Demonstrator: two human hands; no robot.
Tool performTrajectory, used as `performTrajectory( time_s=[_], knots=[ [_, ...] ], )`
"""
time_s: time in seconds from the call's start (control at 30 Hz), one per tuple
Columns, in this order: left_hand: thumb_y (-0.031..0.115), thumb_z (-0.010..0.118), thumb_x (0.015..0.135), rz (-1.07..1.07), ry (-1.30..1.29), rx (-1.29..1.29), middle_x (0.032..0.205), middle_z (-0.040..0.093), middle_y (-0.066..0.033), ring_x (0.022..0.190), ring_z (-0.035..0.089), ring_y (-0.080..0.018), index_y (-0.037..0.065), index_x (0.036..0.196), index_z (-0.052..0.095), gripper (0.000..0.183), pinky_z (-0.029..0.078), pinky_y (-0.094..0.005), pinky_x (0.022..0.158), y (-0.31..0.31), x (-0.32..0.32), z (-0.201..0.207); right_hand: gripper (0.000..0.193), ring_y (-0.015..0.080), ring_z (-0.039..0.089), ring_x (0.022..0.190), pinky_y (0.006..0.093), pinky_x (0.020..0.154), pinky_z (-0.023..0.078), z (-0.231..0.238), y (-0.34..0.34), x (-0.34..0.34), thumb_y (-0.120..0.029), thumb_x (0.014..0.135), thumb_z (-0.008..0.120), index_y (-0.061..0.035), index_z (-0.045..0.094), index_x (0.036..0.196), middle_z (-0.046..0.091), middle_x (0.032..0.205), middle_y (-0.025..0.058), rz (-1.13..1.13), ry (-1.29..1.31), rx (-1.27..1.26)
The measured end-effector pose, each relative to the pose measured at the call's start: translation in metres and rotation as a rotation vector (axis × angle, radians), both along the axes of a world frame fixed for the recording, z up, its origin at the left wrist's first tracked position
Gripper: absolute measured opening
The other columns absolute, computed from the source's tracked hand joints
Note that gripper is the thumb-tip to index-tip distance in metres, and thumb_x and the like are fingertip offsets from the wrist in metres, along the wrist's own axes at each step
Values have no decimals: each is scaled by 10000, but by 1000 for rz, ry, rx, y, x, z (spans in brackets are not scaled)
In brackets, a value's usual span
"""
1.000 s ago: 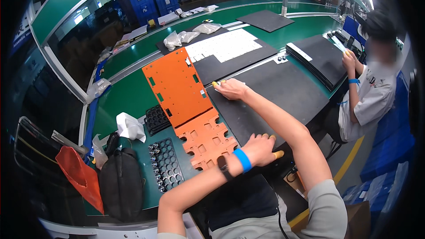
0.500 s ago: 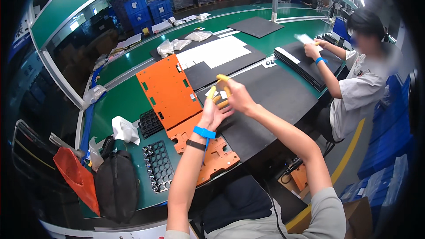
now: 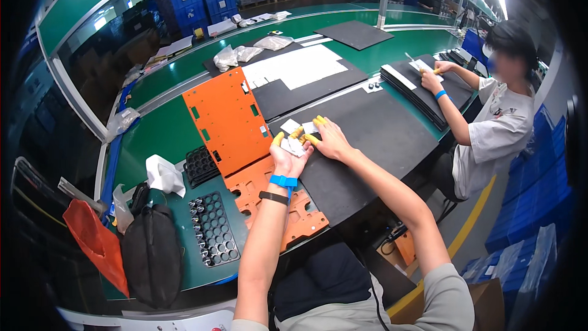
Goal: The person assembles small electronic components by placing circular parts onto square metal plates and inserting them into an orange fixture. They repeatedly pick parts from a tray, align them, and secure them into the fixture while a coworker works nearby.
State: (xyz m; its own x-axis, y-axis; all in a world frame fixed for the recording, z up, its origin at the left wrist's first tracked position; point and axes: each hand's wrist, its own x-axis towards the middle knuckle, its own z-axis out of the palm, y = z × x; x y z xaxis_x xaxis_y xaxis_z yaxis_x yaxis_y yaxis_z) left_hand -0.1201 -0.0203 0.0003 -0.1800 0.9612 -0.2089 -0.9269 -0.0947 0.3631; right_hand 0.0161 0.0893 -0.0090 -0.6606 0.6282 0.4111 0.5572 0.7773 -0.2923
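My left hand (image 3: 288,160) is palm up with its fingers curled around several small white pieces (image 3: 294,146), flat like cards or labels. Just to its right, my right hand (image 3: 334,140) is held palm down over the dark mat (image 3: 361,159), thumb and fingers apart. Its thumb comes close to the pieces in the left palm. Yellow covers sit on fingertips of both hands. Beyond them lie two small white cards, one (image 3: 290,126) by the orange panel and another (image 3: 310,127) beside my right fingers. Left of my hands, an orange panel (image 3: 229,129) leans upright behind an orange slotted base (image 3: 294,214).
A black tray with round holes (image 3: 215,227) holds shiny cylinders along one side. Black bag (image 3: 153,254) and orange pouch (image 3: 92,239) are at the left edge. White sheets (image 3: 300,73) lie at the back. On the right, a co-worker (image 3: 490,110) handles a white item beside stacked black panels (image 3: 416,95).
My left palm has turned up, showing the white pieces. My right hand has lowered toward the mat, its raised finger now down. The co-worker's hands have shifted with the white item.
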Motion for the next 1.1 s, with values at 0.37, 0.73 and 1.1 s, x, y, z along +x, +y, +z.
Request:
performTrajectory(
  time_s=[0.37,0.73,1.1],
  knots=[
    [329,326,1010,140,184,-96,1121,683,-89,816,632,-209,81,1225,614,436,561,-377,732,-2,5,-4,382,343,646,1078,440,897,524,19,-13,14,-332,843,721,-21,672,1059,669,1175,184,84,-77,56],
    [403,380,1011,74,276,-104,1120,690,-87,768,625,-166,79,1248,601,458,562,-351,713,3,6,-8,274,366,691,792,471,702,552,40,-22,9,-206,799,650,14,632,962,685,868,200,109,-215,105],
    [394,460,989,59,296,-111,1102,683,-92,765,622,-182,74,1234,600,426,550,-358,752,4,9,-6,417,344,710,752,413,672,582,10,-14,8,-90,875,536,82,536,1254,677,869,202,114,-309,424]
  ],
)
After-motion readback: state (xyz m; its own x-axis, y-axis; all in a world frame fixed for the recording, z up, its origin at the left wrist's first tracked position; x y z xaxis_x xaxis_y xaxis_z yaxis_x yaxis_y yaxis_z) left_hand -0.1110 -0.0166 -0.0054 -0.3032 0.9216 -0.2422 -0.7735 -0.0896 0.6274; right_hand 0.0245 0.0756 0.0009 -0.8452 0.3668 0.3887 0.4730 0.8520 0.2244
